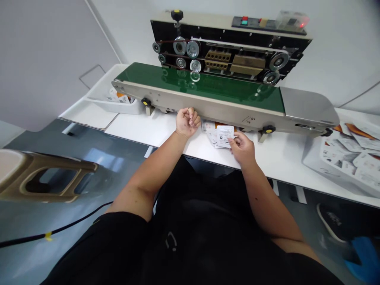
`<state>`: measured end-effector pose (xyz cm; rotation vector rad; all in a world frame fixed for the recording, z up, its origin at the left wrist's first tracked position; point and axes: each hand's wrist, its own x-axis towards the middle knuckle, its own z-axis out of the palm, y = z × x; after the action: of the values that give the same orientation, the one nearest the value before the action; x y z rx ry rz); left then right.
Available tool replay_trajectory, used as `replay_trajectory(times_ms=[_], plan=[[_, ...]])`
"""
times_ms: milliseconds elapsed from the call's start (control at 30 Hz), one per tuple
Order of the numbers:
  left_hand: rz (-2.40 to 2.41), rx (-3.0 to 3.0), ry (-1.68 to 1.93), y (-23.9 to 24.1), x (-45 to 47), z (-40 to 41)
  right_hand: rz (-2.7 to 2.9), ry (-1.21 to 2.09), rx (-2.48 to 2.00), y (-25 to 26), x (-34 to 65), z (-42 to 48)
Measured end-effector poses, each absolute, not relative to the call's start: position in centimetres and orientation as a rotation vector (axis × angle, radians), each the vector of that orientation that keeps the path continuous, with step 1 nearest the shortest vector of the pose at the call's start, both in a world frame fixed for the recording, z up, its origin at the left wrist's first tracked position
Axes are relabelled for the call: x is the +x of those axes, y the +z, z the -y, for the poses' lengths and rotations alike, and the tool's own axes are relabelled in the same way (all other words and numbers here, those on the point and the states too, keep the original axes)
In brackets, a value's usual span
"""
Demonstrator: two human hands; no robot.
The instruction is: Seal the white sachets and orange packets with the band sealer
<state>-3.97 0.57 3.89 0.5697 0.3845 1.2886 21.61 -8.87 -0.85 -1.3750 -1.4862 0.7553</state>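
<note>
My right hand (242,148) pinches a small white printed sachet (225,136) by its right edge, between thumb and fingers. Behind and beneath that sachet lie more sachets (208,127), white with some orange, on the white table (163,130) below the conveyor's front side. My left hand (188,122) is raised in front of the conveyor's side panel, palm turned up and fingers curled in; I see nothing in it. Just beyond both hands runs a band sealing machine with a green conveyor belt (202,87).
Pulleys and heating blocks (218,59) stand exposed behind the belt. A white bin (329,162) full of sachets is at the right; another bin (118,107) with a few stands at the left. A brown stool (59,174) and a black cable (74,219) are at lower left.
</note>
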Motion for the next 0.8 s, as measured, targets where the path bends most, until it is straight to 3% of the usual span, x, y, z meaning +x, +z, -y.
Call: replay_trajectory(times_ms=[433,567,800], plan=[[-0.650,1.399,1.128,1.1,-1.9,-0.7,1.563,0.883,-1.288,-1.6,21.7,8.0],[-0.761,1.681,0.932,1.2,-1.5,0.4,1.659,0.783,-1.320,-1.4,21.1,7.8],[-0.862,1.969,0.989,0.8,-2.1,0.1,1.418,0.670,-1.312,-0.1,20.7,7.3]])
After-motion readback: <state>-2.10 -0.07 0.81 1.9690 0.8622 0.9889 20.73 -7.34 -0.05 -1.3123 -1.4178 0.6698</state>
